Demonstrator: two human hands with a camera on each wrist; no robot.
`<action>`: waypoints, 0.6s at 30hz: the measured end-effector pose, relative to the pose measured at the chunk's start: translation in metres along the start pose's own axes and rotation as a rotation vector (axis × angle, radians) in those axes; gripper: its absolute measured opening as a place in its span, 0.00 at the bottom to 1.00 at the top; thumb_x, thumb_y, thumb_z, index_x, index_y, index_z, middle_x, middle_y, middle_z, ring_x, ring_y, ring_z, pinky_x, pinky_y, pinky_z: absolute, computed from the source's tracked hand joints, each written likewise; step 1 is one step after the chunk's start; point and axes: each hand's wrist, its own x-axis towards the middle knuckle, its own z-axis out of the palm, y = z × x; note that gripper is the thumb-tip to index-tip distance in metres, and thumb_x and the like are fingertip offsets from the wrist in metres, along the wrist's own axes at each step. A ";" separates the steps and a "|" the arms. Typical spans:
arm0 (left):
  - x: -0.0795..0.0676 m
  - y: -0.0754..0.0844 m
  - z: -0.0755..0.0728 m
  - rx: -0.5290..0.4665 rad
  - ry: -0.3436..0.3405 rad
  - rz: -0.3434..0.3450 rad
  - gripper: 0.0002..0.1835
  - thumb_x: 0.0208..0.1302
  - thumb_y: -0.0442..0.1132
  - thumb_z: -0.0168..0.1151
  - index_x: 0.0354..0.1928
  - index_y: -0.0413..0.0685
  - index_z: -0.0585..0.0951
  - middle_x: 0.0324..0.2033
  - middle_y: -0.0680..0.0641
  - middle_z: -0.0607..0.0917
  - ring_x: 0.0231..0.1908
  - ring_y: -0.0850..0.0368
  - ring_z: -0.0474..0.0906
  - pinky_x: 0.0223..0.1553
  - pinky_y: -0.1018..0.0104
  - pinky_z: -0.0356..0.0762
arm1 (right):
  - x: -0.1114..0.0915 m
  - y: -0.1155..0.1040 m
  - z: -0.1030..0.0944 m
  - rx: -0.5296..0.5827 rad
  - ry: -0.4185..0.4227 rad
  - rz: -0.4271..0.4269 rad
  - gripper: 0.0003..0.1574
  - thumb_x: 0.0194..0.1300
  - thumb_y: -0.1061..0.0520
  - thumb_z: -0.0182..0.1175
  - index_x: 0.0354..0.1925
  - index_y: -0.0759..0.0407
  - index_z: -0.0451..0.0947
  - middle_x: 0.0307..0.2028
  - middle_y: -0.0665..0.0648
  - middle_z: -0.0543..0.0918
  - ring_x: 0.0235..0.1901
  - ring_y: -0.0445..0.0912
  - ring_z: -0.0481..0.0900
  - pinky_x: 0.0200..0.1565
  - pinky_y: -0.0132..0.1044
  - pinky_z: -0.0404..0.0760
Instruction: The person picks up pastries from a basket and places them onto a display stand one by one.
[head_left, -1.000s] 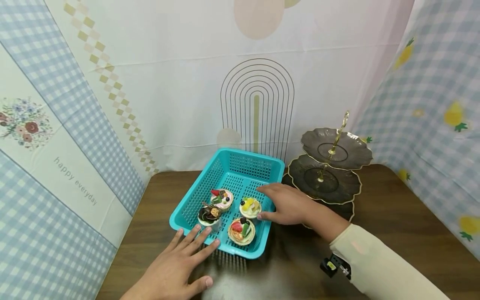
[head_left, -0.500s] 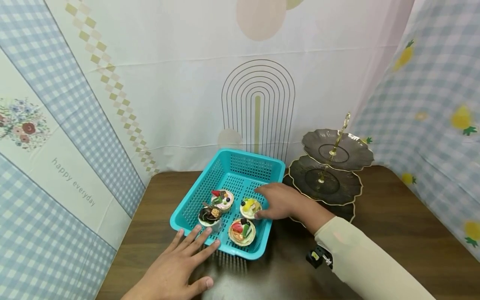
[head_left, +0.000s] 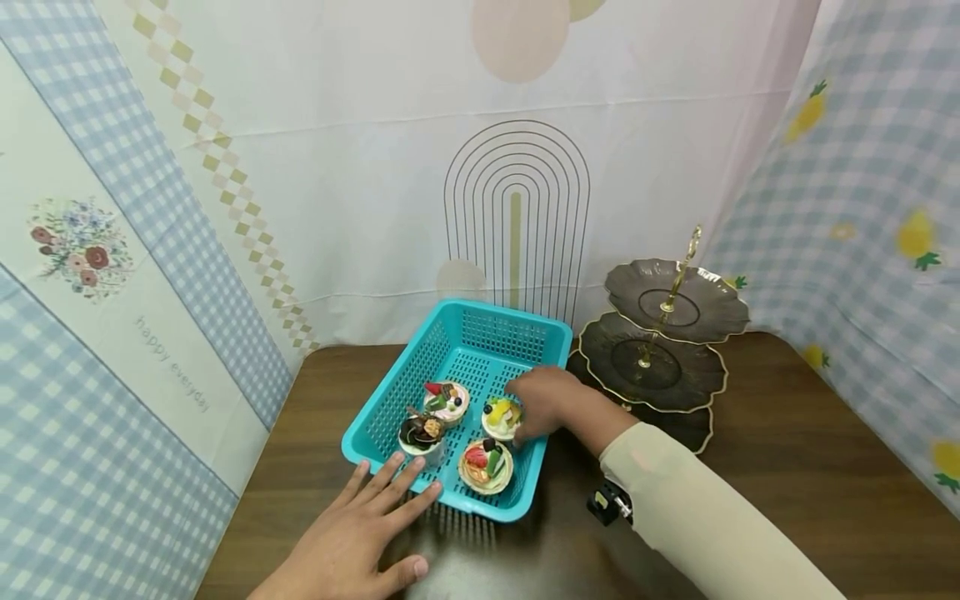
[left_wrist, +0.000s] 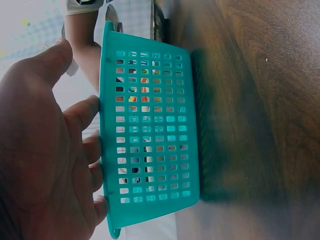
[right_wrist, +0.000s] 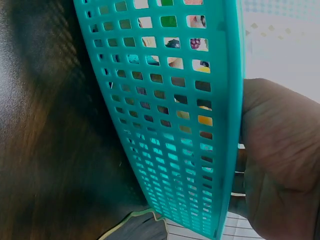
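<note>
In the head view, a turquoise plastic basket (head_left: 555, 342) holds several small cupcakes with fruit toppings. My right hand (head_left: 551, 404) reaches over its right wall, the fingers curled round the cupcake with yellow fruit (head_left: 501, 418), thumb on the near side; the fingertips are partly hidden. Close by are the strawberry cupcake (head_left: 485, 467), the chocolate cupcake (head_left: 421, 433) and the pink-cream cupcake (head_left: 447, 402). My left hand (head_left: 352, 529) is spread flat, its fingertips resting at the basket's front rim (left_wrist: 105, 125). The right wrist view shows the right palm (right_wrist: 280, 145) over the rim.
A three-tier dark cake stand (head_left: 660, 358) with gold edges and a gold handle stands right of the basket. Both are on a brown wooden table (head_left: 795, 433). Patterned cloth hangs behind and at both sides.
My right hand has moved slightly left and down, its fingers bending closer round the yellow-fruit cupcake, and the forearm has swung left. The left hand and the cupcakes stay in place.
</note>
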 end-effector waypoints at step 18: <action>0.000 0.000 0.004 -0.007 0.008 -0.008 0.40 0.71 0.65 0.57 0.81 0.70 0.57 0.79 0.47 0.58 0.78 0.43 0.50 0.74 0.64 0.15 | 0.014 -0.011 0.006 -0.027 -0.026 0.063 0.34 0.45 0.36 0.82 0.46 0.48 0.82 0.32 0.46 0.79 0.35 0.45 0.76 0.51 0.48 0.77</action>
